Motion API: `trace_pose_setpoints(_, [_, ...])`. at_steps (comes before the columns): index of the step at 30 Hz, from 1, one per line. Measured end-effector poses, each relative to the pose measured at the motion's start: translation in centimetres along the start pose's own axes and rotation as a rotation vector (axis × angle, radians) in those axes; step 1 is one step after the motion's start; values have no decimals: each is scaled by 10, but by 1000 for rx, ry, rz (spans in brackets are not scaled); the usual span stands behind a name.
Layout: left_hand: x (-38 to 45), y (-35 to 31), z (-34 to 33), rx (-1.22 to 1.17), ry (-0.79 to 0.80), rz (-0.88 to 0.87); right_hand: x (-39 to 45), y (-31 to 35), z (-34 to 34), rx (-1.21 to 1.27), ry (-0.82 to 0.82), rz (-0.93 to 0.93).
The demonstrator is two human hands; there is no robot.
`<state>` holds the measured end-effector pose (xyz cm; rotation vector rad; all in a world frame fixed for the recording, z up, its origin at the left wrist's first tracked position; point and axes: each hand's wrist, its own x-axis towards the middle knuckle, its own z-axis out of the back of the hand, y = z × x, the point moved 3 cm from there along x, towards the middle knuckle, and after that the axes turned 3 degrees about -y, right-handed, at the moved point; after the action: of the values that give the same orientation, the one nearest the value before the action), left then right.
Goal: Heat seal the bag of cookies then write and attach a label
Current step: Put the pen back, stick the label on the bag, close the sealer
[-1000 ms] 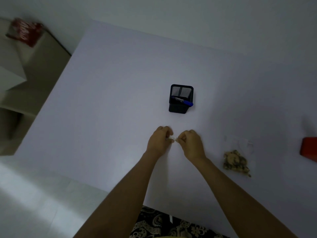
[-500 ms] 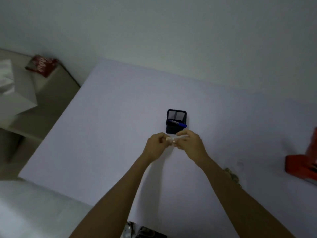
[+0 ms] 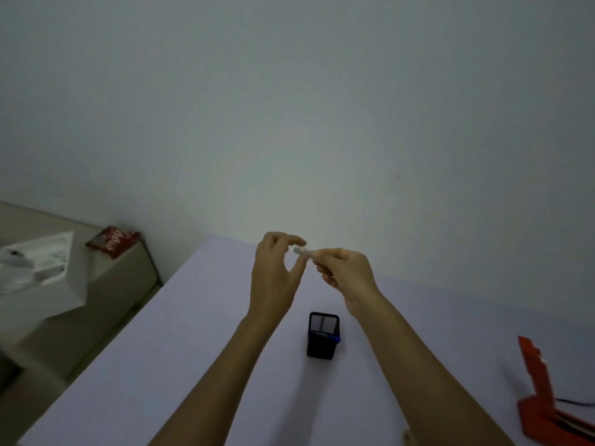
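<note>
Both my hands are raised above the white table (image 3: pixel 180 333). My right hand (image 3: pixel 346 273) pinches a small pale label (image 3: pixel 302 251) between its fingertips. My left hand (image 3: pixel 277 275) is beside it, thumb and forefinger apart and curled around the label's free end, touching it at most lightly. A black mesh pen holder (image 3: pixel 323 335) with a blue marker (image 3: pixel 335 338) in it stands on the table below my hands. The red heat sealer (image 3: pixel 537 400) lies open at the right edge. The bag of cookies is hidden, except perhaps a sliver by my right forearm.
A beige cabinet (image 3: pixel 106 284) stands left of the table, with a red packet (image 3: pixel 112 241) and a white box (image 3: pixel 45 272) on it. A plain wall fills the upper half of the view.
My hands have lifted from the table with the label, and my view has tilted up toward the wall. The cookie bag has dropped out of sight. My left fingers have loosened.
</note>
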<state>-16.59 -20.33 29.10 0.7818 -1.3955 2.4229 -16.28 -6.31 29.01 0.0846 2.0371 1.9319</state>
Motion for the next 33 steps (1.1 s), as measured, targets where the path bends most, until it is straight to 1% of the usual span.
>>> trace_pose_setpoints(2, [-5,-11,7,82,19,-107,-9,7,-5,30,11,4])
trace_pose_setpoints(3, [-7,-15,11,80,16,-111,-14,10,-7,58,21,-7])
trace_pose_setpoints(5, [-10,-19,19,12,-14,-74,-24,14,-10,123,52,-27])
trace_pose_setpoints(8, [-11,-23,31,-85,-85,-3,-36,17,-15,202,93,-11])
trace_pose_setpoints(13, [-17,-29,47,-92,-114,3,-48,18,-21,225,115,5])
trace_pose_setpoints(19, [-18,-33,57,-83,-74,-9,-55,21,-20,203,162,47])
trace_pose_setpoints(25, [-18,-37,61,-104,-57,-2,-60,24,-19,160,145,82])
trace_pose_setpoints(33, [-23,-37,60,-61,-56,-22,-65,22,-19,83,92,138])
